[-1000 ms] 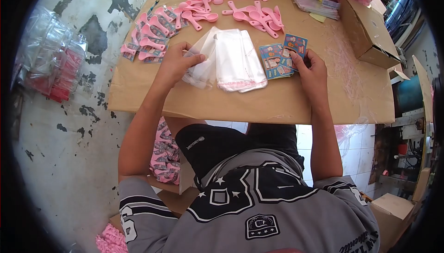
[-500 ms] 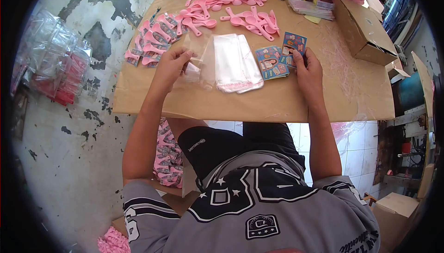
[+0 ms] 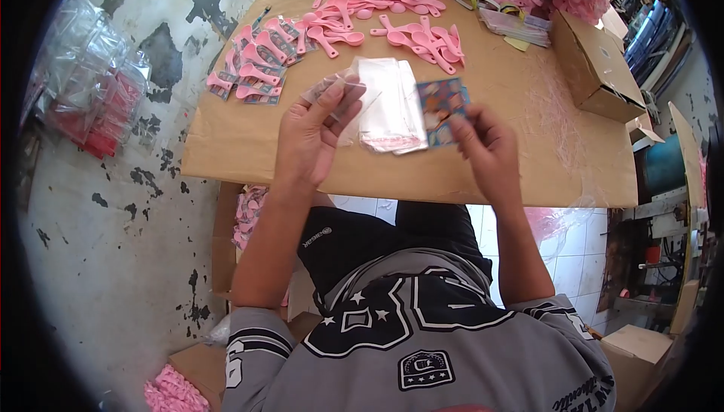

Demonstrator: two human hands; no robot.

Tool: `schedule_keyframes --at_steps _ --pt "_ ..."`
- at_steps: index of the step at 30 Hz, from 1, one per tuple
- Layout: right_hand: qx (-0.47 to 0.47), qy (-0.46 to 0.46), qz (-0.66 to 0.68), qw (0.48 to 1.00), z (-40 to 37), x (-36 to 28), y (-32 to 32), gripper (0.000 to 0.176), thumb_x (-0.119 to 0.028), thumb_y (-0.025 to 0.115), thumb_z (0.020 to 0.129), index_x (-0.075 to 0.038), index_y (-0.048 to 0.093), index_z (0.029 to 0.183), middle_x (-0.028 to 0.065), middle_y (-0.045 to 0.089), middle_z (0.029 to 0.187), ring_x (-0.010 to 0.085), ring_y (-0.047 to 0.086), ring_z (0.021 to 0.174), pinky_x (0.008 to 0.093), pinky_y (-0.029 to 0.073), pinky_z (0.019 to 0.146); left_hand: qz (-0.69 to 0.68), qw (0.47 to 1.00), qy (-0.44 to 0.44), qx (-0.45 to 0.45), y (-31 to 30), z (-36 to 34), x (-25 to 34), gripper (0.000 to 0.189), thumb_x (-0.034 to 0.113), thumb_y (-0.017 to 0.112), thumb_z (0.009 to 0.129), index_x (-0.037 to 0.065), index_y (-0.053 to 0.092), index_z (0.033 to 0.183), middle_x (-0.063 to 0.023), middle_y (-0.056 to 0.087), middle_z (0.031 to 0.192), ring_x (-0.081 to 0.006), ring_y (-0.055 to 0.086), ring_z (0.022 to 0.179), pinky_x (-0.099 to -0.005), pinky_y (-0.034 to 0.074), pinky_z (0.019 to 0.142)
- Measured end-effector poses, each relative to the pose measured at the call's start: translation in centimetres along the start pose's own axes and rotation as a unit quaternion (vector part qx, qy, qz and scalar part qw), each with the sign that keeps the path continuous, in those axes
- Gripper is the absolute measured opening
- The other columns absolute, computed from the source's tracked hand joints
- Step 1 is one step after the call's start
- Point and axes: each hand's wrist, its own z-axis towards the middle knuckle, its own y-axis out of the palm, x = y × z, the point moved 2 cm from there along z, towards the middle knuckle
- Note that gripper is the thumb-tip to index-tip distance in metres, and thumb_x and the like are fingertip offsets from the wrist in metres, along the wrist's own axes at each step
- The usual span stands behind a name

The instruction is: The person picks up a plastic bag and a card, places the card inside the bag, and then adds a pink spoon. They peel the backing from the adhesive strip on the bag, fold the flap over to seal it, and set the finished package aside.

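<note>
Desk [image 3: 249, 148], brown surface, carrying the following. Left hand [image 3: 311, 131]: one, raised left of the stack, fingers curled in on thumb, pinching thin clear plastic, seemingly a bag [image 3: 320, 88]; whether single or doubled cannot be told. Right hand [image 3: 489, 140]: one, blurred, thumb and fingers narrow, pinching a printed blue card [image 3: 440, 107]; number of cards in the grip unclear. Clear bags [image 3: 383, 103], one loose stack, slightly fanned, between the hands; the card lies at its right edge, touching or just over it, not certain which. Pink spoons [image 3: 426, 39], loose, in a small pile beyond the bags; larger heap behind. Pink spoons with cards [image 3: 259, 56], in rows at far left. Cardboard box [image 3: 603, 73], at right. Hazards, as judged: thin plastic may cling, so two bags could come up as one; a card corner could snag a bag's mouth and crease; a low sweep of the right hand could knock the fanned stack askew; slick card could slip from a light pinch.
</note>
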Motion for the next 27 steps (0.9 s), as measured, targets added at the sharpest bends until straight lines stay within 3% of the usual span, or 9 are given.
schedule_keyframes --at_steps 4,9,15,18,24,27 --pt "-0.104 0.061 0.071 0.99 -0.5 -0.7 2.8 0.019 -0.02 0.07 0.104 -0.002 0.069 0.109 -0.0027 0.066 0.082 0.0025 0.055 0.071 0.0213 0.044 0.063 -0.073 0.997 0.036 -0.002 1.9 -0.9 -1.7 0.034 0.009 0.063 0.106 -0.003 0.06 0.137 -0.0159 0.068 0.136 -0.0242 0.066 0.127 -0.0372 0.056 0.11" --pt "-0.079 0.066 0.108 0.989 0.2 -1.0 3.8 0.02 -0.021 0.071 0.103 -0.001 0.07 0.107 -0.0026 0.066 0.081 0.0035 0.056 0.067 0.0222 0.045 0.061 -0.1 0.994 0.049 0.01 3.2 -0.8 -3.7 0.038 0.009 0.061 0.106 -0.003 0.055 0.142 -0.0188 0.063 0.143 -0.0268 0.061 0.134 -0.0368 0.053 0.113" --pt "-0.057 0.059 0.004 0.997 0.6 -0.7 3.0 0.02 -0.019 0.071 0.103 0.0 0.073 0.11 -0.0018 0.067 0.08 0.0039 0.058 0.069 0.0221 0.046 0.062 -0.1 0.993 0.058 0.017 3.7 -0.7 -4.6 0.039 0.009 0.061 0.106 -0.004 0.053 0.142 -0.0226 0.06 0.145 -0.0287 0.06 0.136 -0.0378 0.053 0.113" --pt "-0.031 0.054 0.021 0.998 0.7 -0.8 2.7 0.02 -0.018 0.071 0.103 0.0 0.074 0.11 -0.0017 0.069 0.082 0.0037 0.059 0.069 0.0222 0.047 0.063 -0.095 0.993 0.066 0.022 4.0 -0.4 -4.9 0.038 0.009 0.061 0.106 -0.003 0.054 0.141 -0.0239 0.06 0.145 -0.0298 0.06 0.136 -0.039 0.053 0.113" --pt "-0.117 0.063 -0.006 0.991 1.6 -0.4 2.2 0.022 -0.017 0.07 0.103 0.001 0.073 0.114 -0.0011 0.07 0.084 0.0044 0.06 0.072 0.0221 0.048 0.063 -0.09 0.995 0.048 -0.001 4.7 -0.3 -5.6 0.038 0.01 0.063 0.106 -0.003 0.055 0.14 -0.0239 0.062 0.142 -0.0301 0.062 0.132 -0.0408 0.057 0.107" --pt "-0.133 0.102 0.065 0.984 2.1 0.1 1.7 0.024 -0.015 0.072 0.102 0.001 0.07 0.12 0.0006 0.07 0.088 0.0057 0.063 0.076 0.0219 0.05 0.067 -0.089 0.995 0.036 -0.016 4.2 -0.1 -6.3 0.038 0.01 0.063 0.105 -0.003 0.055 0.14 -0.0231 0.063 0.14 -0.0289 0.066 0.127 -0.0401 0.06 0.103"
